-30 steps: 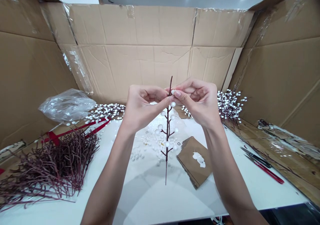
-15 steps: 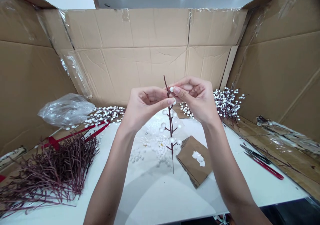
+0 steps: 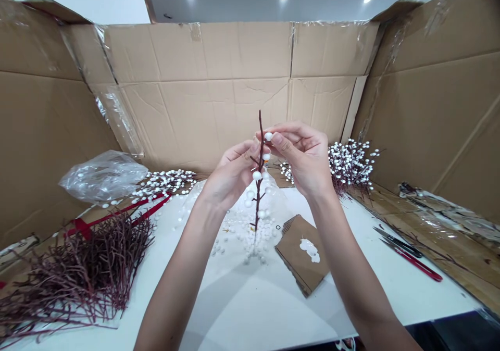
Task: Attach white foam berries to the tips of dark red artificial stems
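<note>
From here I see the left hand (image 3: 230, 178) pinching a brown twig (image 3: 258, 189), which stands almost straight up over the white table (image 3: 238, 309). The right hand (image 3: 307, 158) pinches a little white ball (image 3: 269, 136) right beside the twig, near its top. More balls (image 3: 257, 175) sit on the twig, and cardboard (image 3: 299, 267) with a white blob (image 3: 310, 250) lies on the table

Slants the bare left forearm (image 3: 186, 267) up from seven o'clock and the bare right forearm (image 3: 356, 267) up from between four and five. Holds the left hand (image 3: 229, 176) just to the eight o'clock side of centre, with thumb and fingers pinched toward one. Keys the right hand (image 3: 308, 158) in at three o'clock, slightly higher, pinching thumb against forefinger toward ten, with the remaining fingers curled inward
</note>
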Demonstrator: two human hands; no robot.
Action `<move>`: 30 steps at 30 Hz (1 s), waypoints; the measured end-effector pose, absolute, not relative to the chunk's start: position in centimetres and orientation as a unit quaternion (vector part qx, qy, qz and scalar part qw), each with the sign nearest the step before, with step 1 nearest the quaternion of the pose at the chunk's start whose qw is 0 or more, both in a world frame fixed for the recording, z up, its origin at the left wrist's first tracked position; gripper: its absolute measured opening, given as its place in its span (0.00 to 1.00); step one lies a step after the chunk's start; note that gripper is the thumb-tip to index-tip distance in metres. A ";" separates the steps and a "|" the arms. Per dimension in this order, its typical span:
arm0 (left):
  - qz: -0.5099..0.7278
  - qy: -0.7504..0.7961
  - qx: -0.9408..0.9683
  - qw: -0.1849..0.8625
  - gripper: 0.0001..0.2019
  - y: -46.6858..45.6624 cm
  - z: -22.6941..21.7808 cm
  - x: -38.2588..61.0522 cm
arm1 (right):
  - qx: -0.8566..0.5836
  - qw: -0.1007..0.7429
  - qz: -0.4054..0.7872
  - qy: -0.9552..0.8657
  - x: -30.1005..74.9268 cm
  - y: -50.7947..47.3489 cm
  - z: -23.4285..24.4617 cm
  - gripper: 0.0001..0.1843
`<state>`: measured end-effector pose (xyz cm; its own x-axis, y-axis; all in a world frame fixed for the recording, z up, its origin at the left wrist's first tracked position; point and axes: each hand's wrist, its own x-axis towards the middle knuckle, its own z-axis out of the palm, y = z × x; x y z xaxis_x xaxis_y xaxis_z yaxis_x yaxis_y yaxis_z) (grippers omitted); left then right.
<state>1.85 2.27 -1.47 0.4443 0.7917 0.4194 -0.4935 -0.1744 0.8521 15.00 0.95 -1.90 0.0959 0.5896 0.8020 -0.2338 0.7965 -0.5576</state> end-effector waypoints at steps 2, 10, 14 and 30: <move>0.509 0.122 0.569 0.634 0.07 2.2 -1.5 1.9 | -0.143 0.729 0.274 -0.610 14.9 0.9 -1.9 0.02; 0.488 0.077 0.557 0.667 0.06 2.3 -1.9 1.8 | -0.124 0.747 0.242 -0.606 15.0 0.6 -1.7 0.02; 0.486 0.080 0.572 0.656 0.05 2.6 -1.8 1.4 | -0.147 0.749 0.233 -0.602 14.9 0.2 -1.6 0.02; 0.610 0.208 0.703 0.300 0.04 0.5 -0.7 0.5 | -0.222 0.745 0.172 -0.605 14.2 -1.4 -1.5 0.02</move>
